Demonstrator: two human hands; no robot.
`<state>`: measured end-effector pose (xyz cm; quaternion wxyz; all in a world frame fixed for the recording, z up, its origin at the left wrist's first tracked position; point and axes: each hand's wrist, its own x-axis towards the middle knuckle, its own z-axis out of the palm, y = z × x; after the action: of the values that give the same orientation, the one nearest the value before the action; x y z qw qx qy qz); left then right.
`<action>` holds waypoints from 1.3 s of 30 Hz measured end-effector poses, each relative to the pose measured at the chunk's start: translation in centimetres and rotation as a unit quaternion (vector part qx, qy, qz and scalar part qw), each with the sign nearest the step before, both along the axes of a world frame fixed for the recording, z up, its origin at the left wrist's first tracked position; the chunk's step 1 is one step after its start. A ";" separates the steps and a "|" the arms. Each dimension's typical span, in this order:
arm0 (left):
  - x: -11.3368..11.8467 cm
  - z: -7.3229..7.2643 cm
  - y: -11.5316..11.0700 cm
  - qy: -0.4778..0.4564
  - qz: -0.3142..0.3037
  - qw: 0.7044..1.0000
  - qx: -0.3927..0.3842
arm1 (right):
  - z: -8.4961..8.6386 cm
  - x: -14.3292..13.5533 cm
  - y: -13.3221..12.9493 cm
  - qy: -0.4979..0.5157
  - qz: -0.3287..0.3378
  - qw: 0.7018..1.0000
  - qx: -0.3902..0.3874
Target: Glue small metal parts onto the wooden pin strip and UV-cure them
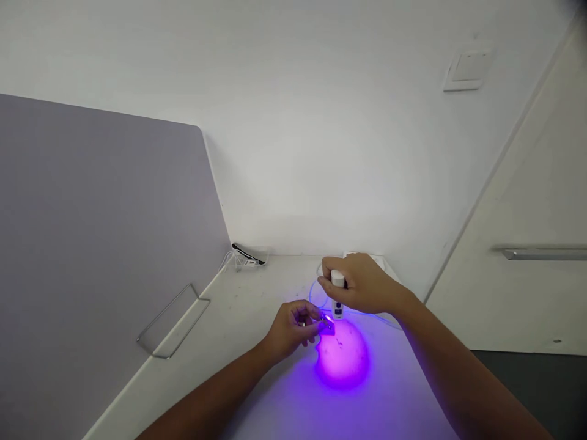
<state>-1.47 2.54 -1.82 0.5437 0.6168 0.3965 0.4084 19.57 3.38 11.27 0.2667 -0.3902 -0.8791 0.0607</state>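
My right hand (pixel 367 282) is wrapped round a small white UV lamp (pixel 338 293), which points down and throws a bright violet spot on the white tabletop (pixel 270 278). Just left of the lamp, my left hand (pixel 293 328) pinches a small flat piece (pixel 327 325) between thumb and fingers. Violet light falls on that piece, and its exact kind is too small to make out. A thin cable (pixel 316 293) curves behind the lamp. Inside the lit spot lies a tiny dark curled bit (pixel 339 343).
At the back left, a clear tray (pixel 259 253) holds a black strip, with white cables beside it. A wire holder (pixel 172 321) juts over the left edge by the grey panel (pixel 101 244). A white item (pixel 378 260) lies behind my right hand. A wall stands behind.
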 end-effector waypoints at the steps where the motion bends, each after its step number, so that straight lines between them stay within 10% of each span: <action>1: 0.1 0.0 0.0 -0.002 0.003 1.000 0.000 | 0.1 0.1 -0.1 -0.002 0.009 1.000 -0.006; 10: -0.1 0.4 -0.2 0.038 0.009 0.999 0.017 | 0.8 -1.3 -1.3 0.064 0.076 0.990 -0.101; 26: 0.1 0.2 0.1 -0.020 -0.013 1.000 -0.015 | 0.2 0.1 0.9 0.084 -0.056 0.993 -0.066; 39: 0.2 0.3 0.0 0.008 0.018 1.000 -0.021 | 1.3 -0.2 -0.8 0.081 0.046 0.985 -0.145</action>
<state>-1.25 2.52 -1.54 0.5457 0.6010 0.4205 0.4052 19.35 2.53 12.59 0.2747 -0.3772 -0.8538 0.2310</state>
